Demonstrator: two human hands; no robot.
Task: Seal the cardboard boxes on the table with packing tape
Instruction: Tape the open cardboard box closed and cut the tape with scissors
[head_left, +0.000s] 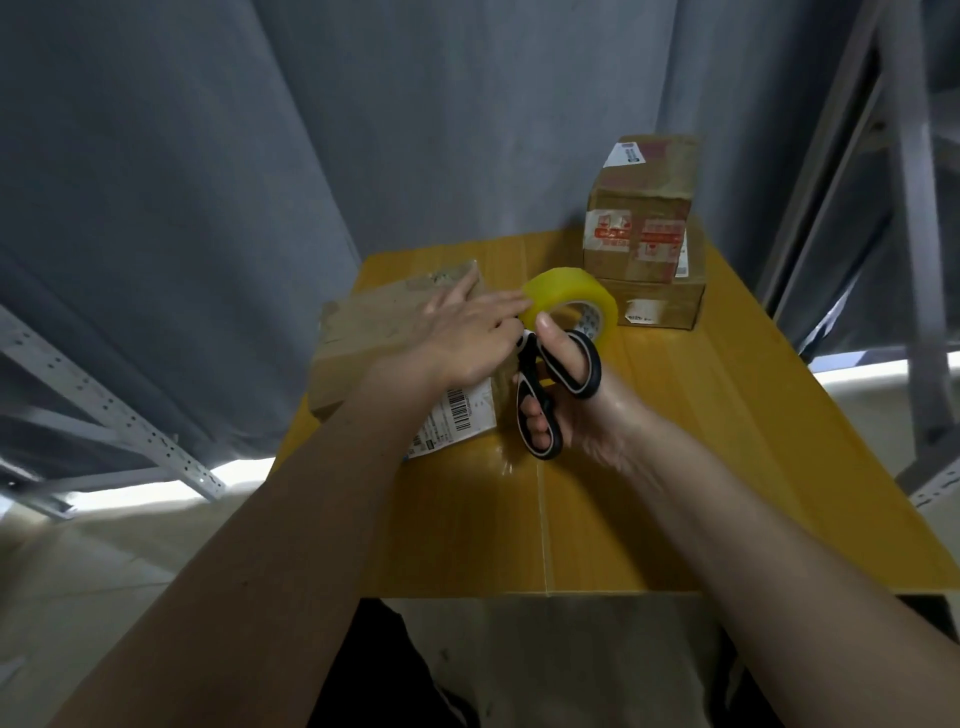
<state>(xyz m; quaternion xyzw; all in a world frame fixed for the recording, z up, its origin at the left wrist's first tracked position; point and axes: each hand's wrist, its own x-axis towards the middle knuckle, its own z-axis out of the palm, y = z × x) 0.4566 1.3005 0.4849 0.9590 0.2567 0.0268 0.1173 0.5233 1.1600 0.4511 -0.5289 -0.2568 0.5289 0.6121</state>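
A brown cardboard box (363, 332) with a white barcode label lies at the left of the yellow table (675, 467). My left hand (467, 338) lies flat on top of this box, fingers spread and reaching toward the yellow tape roll (576, 299) just right of it. Black-and-white scissors (550, 384) are in my right hand (576, 395), thumb through the upper loop, fingers through the lower one; their blades are hidden behind my left hand. At the back right, a smaller box (639, 208) sits stacked on a flat box (660, 304).
A grey curtain hangs behind the table. Grey metal shelf frames stand at the left (104, 410) and at the right (914, 260). The table's near edge runs at about (545, 592).
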